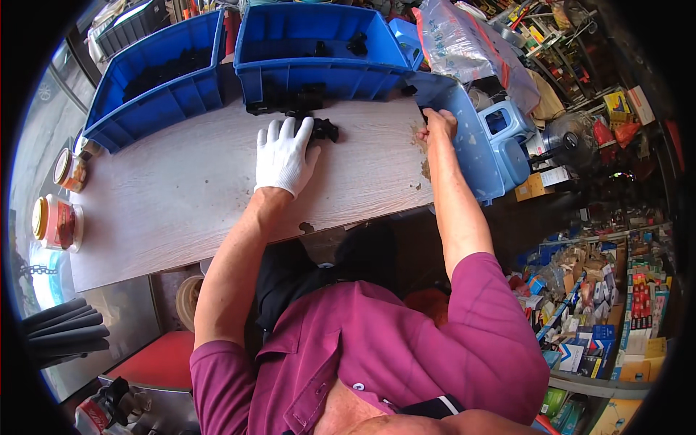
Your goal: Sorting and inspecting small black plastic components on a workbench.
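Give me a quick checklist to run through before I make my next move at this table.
1. Left hand covered: ok, it wears a white glove.
2. Right hand covered: not ok, it is bare.
3. Right hand empty: cannot tell; its fingers are curled at the edge of the light blue bin.
4. Black parts close to the left hand: ok, they lie on the table right by its fingers.
5. Parts in the left dark blue bin: ok, a heap of dark pieces shows inside.
6. Jars away from the hands: ok, they stand at the table's left end.
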The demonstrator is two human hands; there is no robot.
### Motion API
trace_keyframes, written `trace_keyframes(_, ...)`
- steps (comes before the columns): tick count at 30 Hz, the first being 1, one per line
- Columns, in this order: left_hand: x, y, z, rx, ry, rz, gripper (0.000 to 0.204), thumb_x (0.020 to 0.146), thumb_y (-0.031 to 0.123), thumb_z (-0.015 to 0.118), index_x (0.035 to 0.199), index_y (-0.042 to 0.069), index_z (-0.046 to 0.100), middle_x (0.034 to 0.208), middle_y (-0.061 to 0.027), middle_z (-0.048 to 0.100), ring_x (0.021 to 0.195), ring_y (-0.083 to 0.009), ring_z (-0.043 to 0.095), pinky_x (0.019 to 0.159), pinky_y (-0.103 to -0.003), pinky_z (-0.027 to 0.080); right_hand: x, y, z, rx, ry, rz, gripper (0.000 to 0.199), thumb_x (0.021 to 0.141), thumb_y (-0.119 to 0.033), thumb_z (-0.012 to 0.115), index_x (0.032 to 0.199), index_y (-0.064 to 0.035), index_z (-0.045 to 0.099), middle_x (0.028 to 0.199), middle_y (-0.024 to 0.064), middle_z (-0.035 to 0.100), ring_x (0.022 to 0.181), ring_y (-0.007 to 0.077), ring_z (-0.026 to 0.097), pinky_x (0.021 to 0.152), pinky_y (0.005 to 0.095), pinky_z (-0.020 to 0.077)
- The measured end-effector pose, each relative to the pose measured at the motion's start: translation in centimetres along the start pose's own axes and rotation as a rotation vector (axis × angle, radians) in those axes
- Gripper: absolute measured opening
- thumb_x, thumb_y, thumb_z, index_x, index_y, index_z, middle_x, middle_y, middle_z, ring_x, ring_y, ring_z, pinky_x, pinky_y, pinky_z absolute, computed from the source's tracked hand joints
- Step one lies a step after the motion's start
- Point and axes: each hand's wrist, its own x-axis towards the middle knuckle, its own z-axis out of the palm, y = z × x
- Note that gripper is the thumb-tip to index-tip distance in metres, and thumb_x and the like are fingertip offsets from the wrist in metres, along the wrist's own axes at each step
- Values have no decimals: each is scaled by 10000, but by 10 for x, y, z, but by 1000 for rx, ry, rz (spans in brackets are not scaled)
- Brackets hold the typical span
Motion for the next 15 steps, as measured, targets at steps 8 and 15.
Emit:
trace_keyframes(8, 0, 3, -2, -187, 21, 58, 489, 851, 249, 772, 1291, 81, 639, 1262, -181, 653, 1162, -385, 613, 1010, -486, 482, -9, -7, 3, -45, -206, -27, 497, 892, -166, 767, 1368, -119, 631, 750, 106, 574, 571, 219, 608, 521, 395, 610)
trace_keyframes(15, -3, -3, -4, -232, 103, 2, 424, 825, 191, 771, 1220, 76, 668, 1257, -185, 654, 1135, -393, 623, 989, -493, 497, -20, -18, 23, -139, -372, -137, 532, 883, -180, 769, 1395, -172, 625, 767, 104, 572, 541, 222, 589, 477, 390, 585)
